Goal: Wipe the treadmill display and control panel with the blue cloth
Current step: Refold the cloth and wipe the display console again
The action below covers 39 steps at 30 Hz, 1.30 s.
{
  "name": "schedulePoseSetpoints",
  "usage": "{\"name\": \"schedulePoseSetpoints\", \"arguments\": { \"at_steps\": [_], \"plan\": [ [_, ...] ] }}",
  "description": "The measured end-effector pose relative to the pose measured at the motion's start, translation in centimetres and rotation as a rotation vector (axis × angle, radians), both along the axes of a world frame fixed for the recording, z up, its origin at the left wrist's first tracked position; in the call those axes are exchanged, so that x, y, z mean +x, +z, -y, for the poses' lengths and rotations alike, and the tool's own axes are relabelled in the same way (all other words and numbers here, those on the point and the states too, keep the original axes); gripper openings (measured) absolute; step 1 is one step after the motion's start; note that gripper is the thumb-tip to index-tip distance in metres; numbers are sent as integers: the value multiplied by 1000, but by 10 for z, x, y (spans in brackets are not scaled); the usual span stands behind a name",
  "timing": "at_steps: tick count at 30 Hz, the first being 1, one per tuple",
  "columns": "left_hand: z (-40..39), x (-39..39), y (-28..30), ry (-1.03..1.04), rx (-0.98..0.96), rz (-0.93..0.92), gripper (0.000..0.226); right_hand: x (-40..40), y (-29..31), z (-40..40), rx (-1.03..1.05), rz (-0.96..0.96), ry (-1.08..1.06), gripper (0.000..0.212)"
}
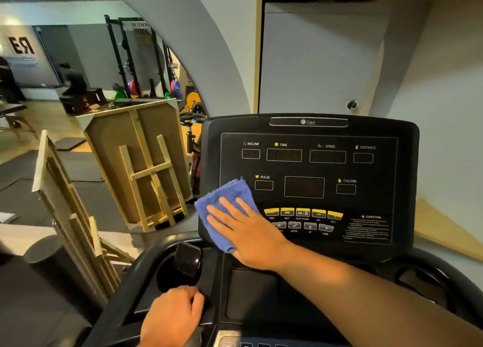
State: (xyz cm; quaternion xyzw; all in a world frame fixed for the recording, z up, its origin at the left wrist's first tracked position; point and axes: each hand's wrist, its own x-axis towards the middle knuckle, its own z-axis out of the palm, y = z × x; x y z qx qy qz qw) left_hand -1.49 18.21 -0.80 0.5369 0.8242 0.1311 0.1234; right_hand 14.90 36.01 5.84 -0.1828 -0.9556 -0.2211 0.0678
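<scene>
The black treadmill console faces me, its dark display windows labelled incline, time, speed, distance, pulse and calorie. A row of yellow buttons runs below them. A folded blue cloth lies against the console's lower left corner. My right hand presses flat on the cloth with fingers straight and spread, covering the cloth's lower right part. My left hand rests lower down on the console's front tray edge, its fingers curled over the black rim.
A dark phone-like device stands in the left cup holder. Wooden easel-backed boards lean just left of the treadmill. A white cabinet door with a knob is behind the console. A mirror at left reflects gym racks and weight plates.
</scene>
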Motion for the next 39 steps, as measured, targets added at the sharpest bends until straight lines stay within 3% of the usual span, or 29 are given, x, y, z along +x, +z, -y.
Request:
{"name": "schedulePoseSetpoints", "arguments": {
  "at_steps": [9, 16, 20, 26, 33, 36, 39],
  "plan": [
    [6, 2, 4, -39, 24, -19, 39, 97, -14, -9, -100, 132, 28, 71],
    [6, 5, 5, -19, 9, -14, 38, 6, -8, 7, -108, 69, 115, 69],
    [6, 4, 2, -9, -4, -43, 38, 42, -13, 1, -138, 57, 116, 67],
    [7, 11, 12, -31, -45, -44, 40, 144, -26, -10, -180, 8, -34, 66],
    [8, 13, 16, 11, -67, -20, 39, 251, -18, -20, -162, -18, -322, 80],
    [9, 15, 19, 1, -56, -9, 39, 252, -16, -14, -139, -127, -413, 81],
    [9, 13, 18, 28, -77, 2, 39, 201, -13, -11, -106, -287, -452, 78]
  ]
}}
